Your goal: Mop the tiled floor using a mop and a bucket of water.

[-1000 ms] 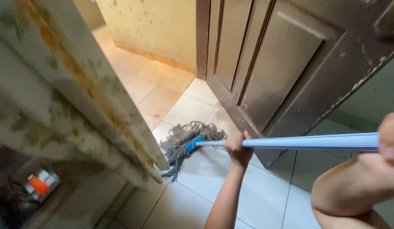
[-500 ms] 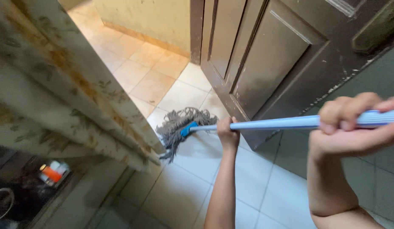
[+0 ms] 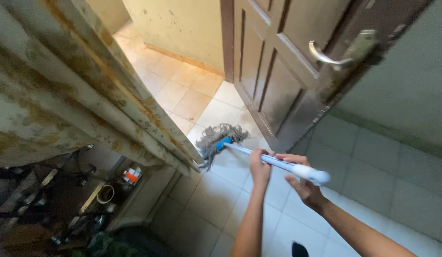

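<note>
Both hands (image 3: 283, 170) gripping mop handle (image 3: 278, 163), mop head (image 3: 220, 138) between door (image 3: 278, 71) and counter (image 3: 87, 95).

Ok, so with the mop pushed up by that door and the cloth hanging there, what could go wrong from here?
The mop head lies close to the hanging floral cloth, so its strands could snag or dirty the hem. The open brown door stands just behind it, so a hard push might knock it. The left hand and right hand grip near the handle's end, which may limit control.

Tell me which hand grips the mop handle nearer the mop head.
The left hand: it grips the blue-and-white mop handle closer to the grey mop head, while the right hand holds the handle's white end.
</note>
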